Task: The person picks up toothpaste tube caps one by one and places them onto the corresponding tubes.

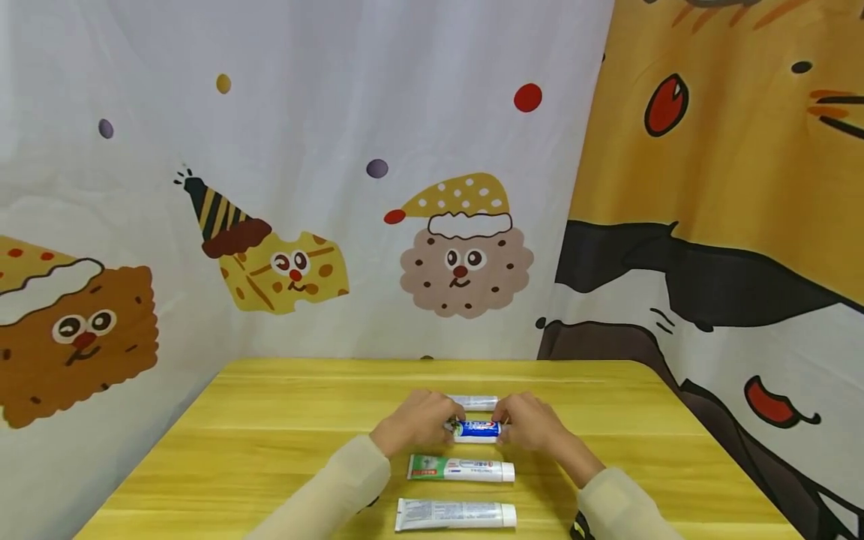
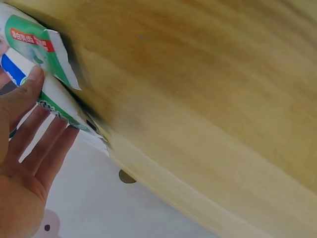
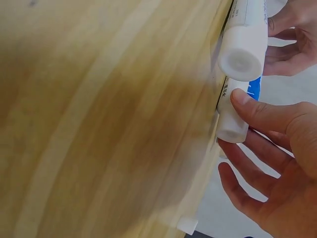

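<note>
A blue-and-white toothpaste tube lies crosswise between both hands on the table. My left hand pinches its flat tail end, thumb on top in the left wrist view, where the tube's green-and-white end shows. At the other end, my right hand holds the white cap between thumb and fingers. Just in front lies a green-and-white toothpaste tube, and nearer still a mostly white tube. Behind the held one is another pale tube, its left end hidden by the left hand.
The tubes lie roughly parallel, one behind another, on a yellow wood-grain table. A curtain with cartoon prints hangs beyond the table's back edge.
</note>
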The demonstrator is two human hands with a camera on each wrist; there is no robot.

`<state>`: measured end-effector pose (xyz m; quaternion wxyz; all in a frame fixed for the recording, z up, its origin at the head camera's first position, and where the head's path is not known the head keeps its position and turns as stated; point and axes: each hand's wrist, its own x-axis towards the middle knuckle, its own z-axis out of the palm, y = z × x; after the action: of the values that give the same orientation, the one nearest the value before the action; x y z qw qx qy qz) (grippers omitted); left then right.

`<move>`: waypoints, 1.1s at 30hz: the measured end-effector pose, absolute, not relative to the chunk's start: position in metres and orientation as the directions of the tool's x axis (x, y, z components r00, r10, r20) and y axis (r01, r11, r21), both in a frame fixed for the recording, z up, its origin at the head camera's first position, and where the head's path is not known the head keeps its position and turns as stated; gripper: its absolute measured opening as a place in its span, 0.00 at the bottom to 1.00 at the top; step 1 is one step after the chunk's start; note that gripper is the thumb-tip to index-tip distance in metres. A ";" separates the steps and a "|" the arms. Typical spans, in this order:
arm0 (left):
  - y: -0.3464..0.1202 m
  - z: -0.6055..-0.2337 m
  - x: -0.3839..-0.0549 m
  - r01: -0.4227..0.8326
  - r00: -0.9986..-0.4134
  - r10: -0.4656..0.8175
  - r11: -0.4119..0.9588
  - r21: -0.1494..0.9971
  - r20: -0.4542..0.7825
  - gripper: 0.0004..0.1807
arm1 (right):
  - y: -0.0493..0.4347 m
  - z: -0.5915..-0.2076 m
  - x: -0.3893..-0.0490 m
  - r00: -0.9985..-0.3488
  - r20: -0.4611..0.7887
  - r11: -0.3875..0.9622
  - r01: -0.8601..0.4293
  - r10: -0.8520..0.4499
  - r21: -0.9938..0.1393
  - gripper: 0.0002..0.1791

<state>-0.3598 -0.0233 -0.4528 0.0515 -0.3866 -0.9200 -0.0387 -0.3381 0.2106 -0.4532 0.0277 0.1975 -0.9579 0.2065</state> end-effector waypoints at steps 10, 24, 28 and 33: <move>-0.023 -0.452 -0.361 0.716 -0.697 0.708 0.697 0.045 0.116 0.16 | 0.208 -0.449 -0.339 -0.919 0.146 0.847 -0.393 -0.365 -0.357 0.13; -0.024 -0.432 -0.368 0.730 -0.673 0.709 0.683 0.033 0.213 0.17 | 0.241 -0.418 -0.342 -0.935 0.178 0.889 -0.347 -0.306 -0.297 0.14; -0.020 -0.424 -0.375 0.720 -0.681 0.702 0.694 0.014 0.209 0.17 | 0.266 -0.411 -0.352 -0.946 0.167 0.898 -0.317 -0.277 -0.306 0.14; -0.008 -0.427 -0.384 0.689 -0.722 0.678 0.724 0.045 0.140 0.19 | 0.288 -0.422 -0.361 -0.962 0.101 0.900 -0.272 -0.252 -0.341 0.16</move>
<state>-0.3844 -0.0085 -0.4268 0.0567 -0.3688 -0.9266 -0.0471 -0.3605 0.2884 -0.4220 0.0271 0.1345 -0.9742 0.1790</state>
